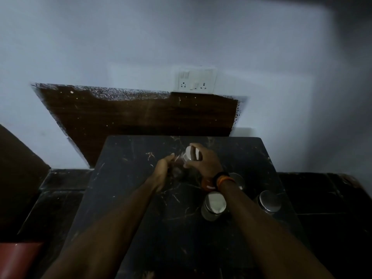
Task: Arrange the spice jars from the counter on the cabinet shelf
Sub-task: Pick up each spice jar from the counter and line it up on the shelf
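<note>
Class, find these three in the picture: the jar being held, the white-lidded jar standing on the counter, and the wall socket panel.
held jar [186, 159]: head view, on its white lid.
standing white-lidded jar [214, 204]: head view, on its lid.
wall socket panel [196, 81]: head view, panel centre.

Dark polished stone on the counter [141, 198], marble-like, glossy, crossed by pale thin veins and scratches. Clear glass or plastic for the held jar [181, 166], cannot tell which, with a matt white plastic-looking lid [190, 153]; smooth, dully shining lids, maybe metal, on the standing jars [213, 206]. Behind, dark wood-grain panel [141, 117] with rough speckled edge, matt painted wall [100, 47], and smooth white plastic switch plate [196, 80].
</note>
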A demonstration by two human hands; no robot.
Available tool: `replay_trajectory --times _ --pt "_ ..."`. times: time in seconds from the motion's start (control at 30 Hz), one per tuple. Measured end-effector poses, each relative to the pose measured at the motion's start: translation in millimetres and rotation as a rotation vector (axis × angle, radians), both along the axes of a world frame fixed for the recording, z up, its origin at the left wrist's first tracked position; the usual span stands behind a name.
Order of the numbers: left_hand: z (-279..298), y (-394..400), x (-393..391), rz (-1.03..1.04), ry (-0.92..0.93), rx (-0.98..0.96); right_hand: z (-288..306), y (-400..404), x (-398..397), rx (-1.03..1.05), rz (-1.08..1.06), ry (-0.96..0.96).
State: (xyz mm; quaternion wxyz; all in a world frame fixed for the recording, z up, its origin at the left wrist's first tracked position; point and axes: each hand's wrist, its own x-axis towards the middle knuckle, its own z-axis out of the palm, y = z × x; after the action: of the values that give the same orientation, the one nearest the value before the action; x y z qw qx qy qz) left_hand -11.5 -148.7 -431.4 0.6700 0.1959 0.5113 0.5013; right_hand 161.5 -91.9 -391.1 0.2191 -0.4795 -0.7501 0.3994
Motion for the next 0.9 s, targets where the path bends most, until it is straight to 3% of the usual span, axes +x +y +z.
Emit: replay_trajectory --times 0.2,0.37,0.63,0.9 --pt "38.2 14.4 6.7 0.091 -0.405 0.055 50.0 28.5 -0.9 -0.185 -0.017 0.459" --pt "76.3 29.8 18.6 0.096 -0.539 0.255 78.9 45.6 -3.3 -0.21 -0.066 0.717" --pt "145.1 54.2 31.6 0.119 -0.154 0.596 137.7 62.9 -15.2 -0.314 -0.167 1.084" --pt "201.5 65.4 37.0 0.139 0.189 0.76 197.4 70.3 -20.7 -0.199 -0.152 1.074"
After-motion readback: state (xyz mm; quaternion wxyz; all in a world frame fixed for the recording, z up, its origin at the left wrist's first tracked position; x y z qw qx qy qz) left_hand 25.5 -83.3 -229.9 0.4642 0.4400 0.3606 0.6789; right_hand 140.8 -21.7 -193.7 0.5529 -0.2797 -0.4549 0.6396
